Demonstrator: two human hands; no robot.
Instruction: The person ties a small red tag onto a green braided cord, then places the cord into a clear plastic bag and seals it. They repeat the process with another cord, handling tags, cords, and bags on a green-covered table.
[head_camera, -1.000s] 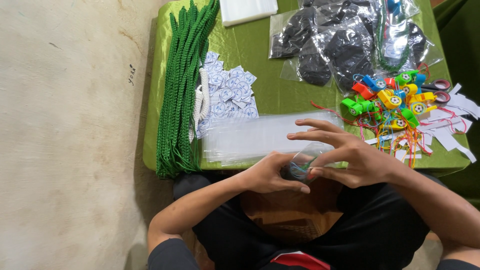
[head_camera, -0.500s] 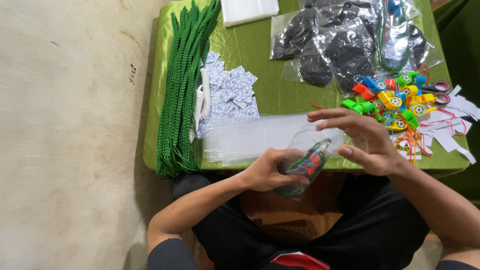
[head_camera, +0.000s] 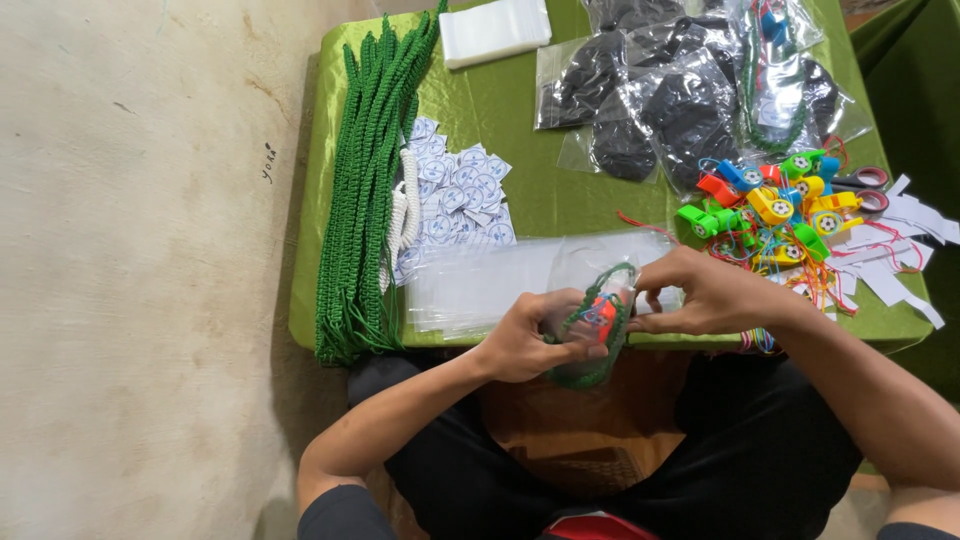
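Note:
My left hand (head_camera: 535, 335) grips a clear plastic bag (head_camera: 590, 300) that holds an orange whistle (head_camera: 604, 312) on a looped green cord (head_camera: 590, 370). The cord hangs out below the bag, over the table's front edge. My right hand (head_camera: 705, 292) pinches the bag's upper right edge with thumb and fingers. Both hands meet just above a flat stack of clear bags (head_camera: 480, 285) on the green table (head_camera: 520, 110).
A long bundle of green cords (head_camera: 365, 190) lies along the table's left side, with small white packets (head_camera: 455, 195) beside it. A pile of coloured whistles (head_camera: 775, 210), white paper slips (head_camera: 905, 235), scissors (head_camera: 865, 185) and bags of black items (head_camera: 650, 90) fill the right and back.
The bag with the whistle and green cord has come up from between my cupped hands. My right hand moved from above the table's edge to pinch the bag's upper edge.

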